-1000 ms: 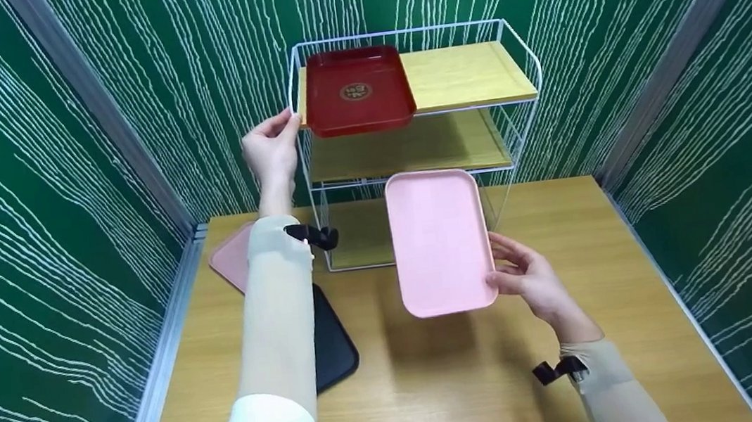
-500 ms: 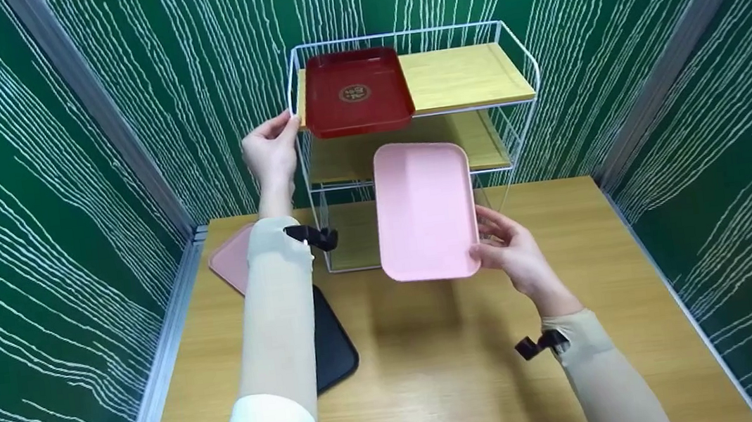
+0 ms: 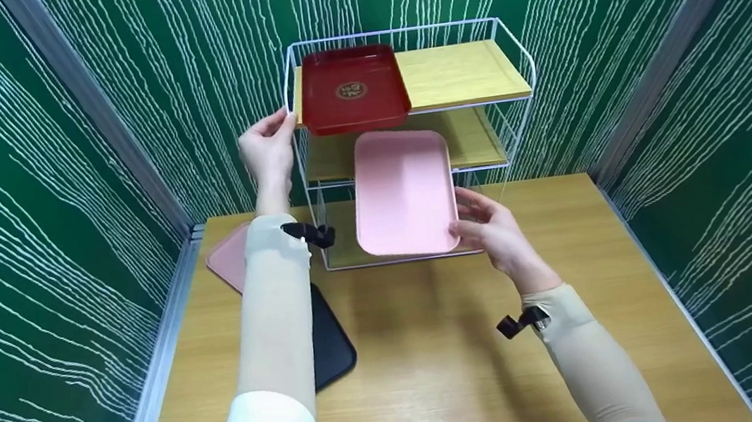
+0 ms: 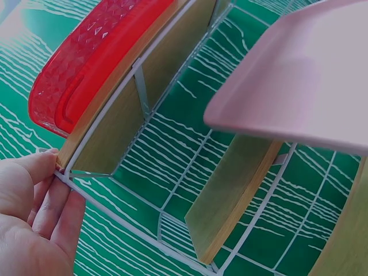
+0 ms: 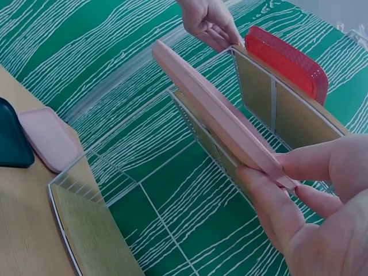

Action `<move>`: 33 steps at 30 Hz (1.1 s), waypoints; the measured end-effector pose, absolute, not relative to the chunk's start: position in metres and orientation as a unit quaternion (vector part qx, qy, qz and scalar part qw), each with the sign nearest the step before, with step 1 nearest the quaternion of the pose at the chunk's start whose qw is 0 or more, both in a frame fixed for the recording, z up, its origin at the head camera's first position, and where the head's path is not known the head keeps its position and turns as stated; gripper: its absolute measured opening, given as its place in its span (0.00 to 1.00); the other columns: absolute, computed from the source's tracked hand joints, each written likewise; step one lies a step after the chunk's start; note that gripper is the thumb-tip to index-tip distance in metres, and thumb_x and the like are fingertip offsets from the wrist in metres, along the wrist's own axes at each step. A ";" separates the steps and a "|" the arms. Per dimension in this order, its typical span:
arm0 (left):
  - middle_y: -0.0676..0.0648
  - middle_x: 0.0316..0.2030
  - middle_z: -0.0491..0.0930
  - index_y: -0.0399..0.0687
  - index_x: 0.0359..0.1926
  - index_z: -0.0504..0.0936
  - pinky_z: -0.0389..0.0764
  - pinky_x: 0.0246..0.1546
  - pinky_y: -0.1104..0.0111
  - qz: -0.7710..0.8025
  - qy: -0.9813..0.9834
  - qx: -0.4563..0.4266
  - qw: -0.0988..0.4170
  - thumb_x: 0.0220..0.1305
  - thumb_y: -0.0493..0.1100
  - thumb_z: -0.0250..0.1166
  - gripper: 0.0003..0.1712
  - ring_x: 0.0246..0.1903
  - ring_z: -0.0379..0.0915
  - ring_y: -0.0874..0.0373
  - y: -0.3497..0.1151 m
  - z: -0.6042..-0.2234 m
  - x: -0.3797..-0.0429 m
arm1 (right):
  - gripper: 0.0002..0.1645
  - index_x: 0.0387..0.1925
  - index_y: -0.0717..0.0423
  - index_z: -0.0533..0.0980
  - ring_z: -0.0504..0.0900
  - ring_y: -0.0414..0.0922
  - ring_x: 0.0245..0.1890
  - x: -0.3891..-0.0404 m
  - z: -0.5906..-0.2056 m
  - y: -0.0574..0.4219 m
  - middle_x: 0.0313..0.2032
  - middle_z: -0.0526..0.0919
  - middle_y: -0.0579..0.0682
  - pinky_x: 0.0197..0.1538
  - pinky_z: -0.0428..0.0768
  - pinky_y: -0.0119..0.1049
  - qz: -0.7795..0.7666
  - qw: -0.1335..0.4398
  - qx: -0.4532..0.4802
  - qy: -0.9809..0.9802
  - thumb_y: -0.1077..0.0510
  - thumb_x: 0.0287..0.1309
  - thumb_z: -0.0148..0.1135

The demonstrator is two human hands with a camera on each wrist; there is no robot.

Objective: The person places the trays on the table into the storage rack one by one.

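A pink rectangular tray (image 3: 404,193) is held up in front of the rack's middle shelf (image 3: 474,136). My right hand (image 3: 496,236) pinches its lower right edge, thumb on the face and fingers behind, as the right wrist view shows. My left hand (image 3: 269,151) pinches the front left corner of the white wire rack (image 4: 138,236) at top-shelf height. On the left part of the top shelf (image 3: 466,73) lies a dark red tray (image 3: 354,93) with a round gold emblem. Its front edge juts slightly past the shelf.
A second pink tray (image 3: 229,259) and a black tray (image 3: 331,343) lie on the wooden table (image 3: 439,388) at left, partly hidden by my left arm. Green walls with white streaks enclose the table behind and on both sides.
My right hand has carried the pink tray forward and a little left, from over the table to the middle shelf's front. My left hand keeps its grip on the rack.
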State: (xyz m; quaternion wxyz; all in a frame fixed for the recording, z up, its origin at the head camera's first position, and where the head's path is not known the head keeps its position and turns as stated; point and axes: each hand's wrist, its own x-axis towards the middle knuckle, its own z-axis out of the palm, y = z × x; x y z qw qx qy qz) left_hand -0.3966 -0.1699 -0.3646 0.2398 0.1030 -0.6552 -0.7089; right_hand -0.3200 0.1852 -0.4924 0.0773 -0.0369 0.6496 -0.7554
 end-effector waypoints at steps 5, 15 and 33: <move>0.49 0.51 0.89 0.50 0.53 0.92 0.83 0.55 0.73 -0.710 -0.653 0.104 0.242 0.69 0.43 0.76 0.13 0.52 0.84 0.58 -0.171 -0.365 -0.396 | 0.45 0.81 0.59 0.62 0.84 0.50 0.55 -0.327 -0.486 0.180 0.71 0.70 0.67 0.53 0.88 0.41 -0.768 0.092 -0.028 0.633 0.74 0.66 0.66; 0.48 0.51 0.89 0.48 0.53 0.93 0.84 0.54 0.71 -0.708 -0.654 0.097 0.249 0.69 0.42 0.76 0.13 0.52 0.84 0.56 -0.171 -0.367 -0.397 | 0.39 0.79 0.66 0.63 0.87 0.44 0.47 -0.331 -0.483 0.170 0.62 0.78 0.58 0.51 0.89 0.38 -0.808 0.078 -0.013 0.583 0.71 0.71 0.64; 0.49 0.52 0.89 0.50 0.53 0.92 0.83 0.56 0.72 -0.704 -0.661 0.103 0.240 0.70 0.44 0.75 0.13 0.53 0.83 0.57 -0.169 -0.366 -0.396 | 0.50 0.78 0.73 0.61 0.78 0.56 0.68 -0.311 -0.521 0.127 0.75 0.69 0.68 0.66 0.80 0.37 -0.818 -0.117 -0.064 0.559 0.83 0.55 0.70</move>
